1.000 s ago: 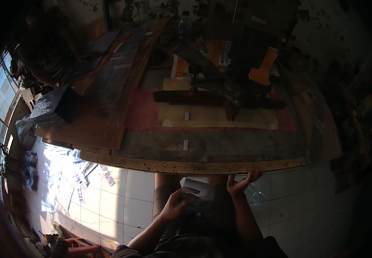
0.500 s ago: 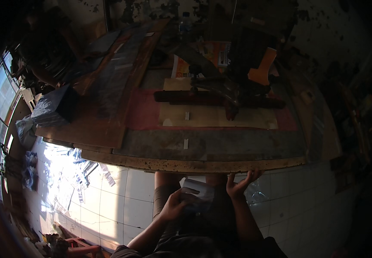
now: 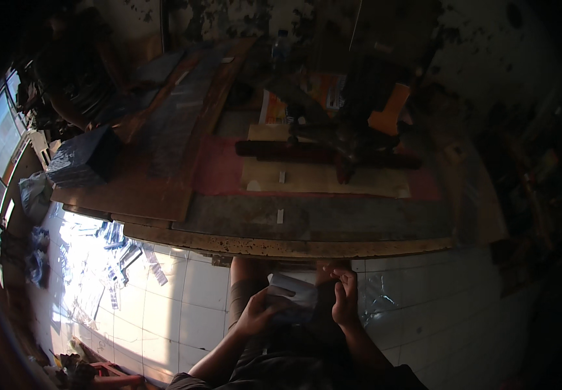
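Observation:
Over my lap, below the table's front edge, my left hand (image 3: 258,313) grips a pale, shiny, thin packet (image 3: 302,298) that looks like plastic; its exact kind cannot be made out. The thumb lies across its face and the far end sticks up tilted. Just right of the packet, apart from it, my right hand (image 3: 346,299) is raised with fingers loosely spread and nothing visible in them. On the table ahead lie two small white strips, one on the grey top (image 3: 280,216) and one on the tan board (image 3: 283,177).
A dark device with a long red-brown bar (image 3: 294,151) stands on the tan board. At left are a brown board (image 3: 131,198) and a dark wrapped block (image 3: 82,159). Another person's arm (image 3: 73,117) reaches in at far left. Scraps (image 3: 121,253) litter the sunlit floor.
My right hand has come away from the table's edge, moving left and down toward the packet. My left hand still holds the packet. The view has shifted slightly.

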`<state>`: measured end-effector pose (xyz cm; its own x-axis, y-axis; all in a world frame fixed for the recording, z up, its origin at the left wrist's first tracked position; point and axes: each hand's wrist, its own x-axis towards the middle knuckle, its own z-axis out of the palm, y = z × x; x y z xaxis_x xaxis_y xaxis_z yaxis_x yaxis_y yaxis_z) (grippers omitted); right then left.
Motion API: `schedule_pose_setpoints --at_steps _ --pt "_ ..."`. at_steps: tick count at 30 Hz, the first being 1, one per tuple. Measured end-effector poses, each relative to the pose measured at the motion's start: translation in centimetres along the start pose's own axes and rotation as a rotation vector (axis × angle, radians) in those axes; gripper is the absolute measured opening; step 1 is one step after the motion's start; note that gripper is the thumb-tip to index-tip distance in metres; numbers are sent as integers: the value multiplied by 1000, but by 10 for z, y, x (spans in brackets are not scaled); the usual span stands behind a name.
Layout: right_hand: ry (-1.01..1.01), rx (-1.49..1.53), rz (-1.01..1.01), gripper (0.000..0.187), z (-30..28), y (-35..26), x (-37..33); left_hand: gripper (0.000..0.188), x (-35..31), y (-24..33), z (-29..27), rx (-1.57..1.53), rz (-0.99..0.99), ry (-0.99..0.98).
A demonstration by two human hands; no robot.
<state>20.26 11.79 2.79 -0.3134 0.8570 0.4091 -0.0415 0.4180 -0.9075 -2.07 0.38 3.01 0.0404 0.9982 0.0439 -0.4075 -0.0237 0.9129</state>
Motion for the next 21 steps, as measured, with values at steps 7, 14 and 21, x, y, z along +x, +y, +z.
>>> schedule_pose_setpoints --at_steps 7,14,21 --pt "-193 156 109 29 4 -52 29 33 -5 15 7 -60 47 -62" --pt "-274 373 357 54 -4 -71 87 34 -16 29 18 -75 61 -74" --pt "-277 354 473 60 5 -52 174 36 -12 19 22 -170 56 -77"
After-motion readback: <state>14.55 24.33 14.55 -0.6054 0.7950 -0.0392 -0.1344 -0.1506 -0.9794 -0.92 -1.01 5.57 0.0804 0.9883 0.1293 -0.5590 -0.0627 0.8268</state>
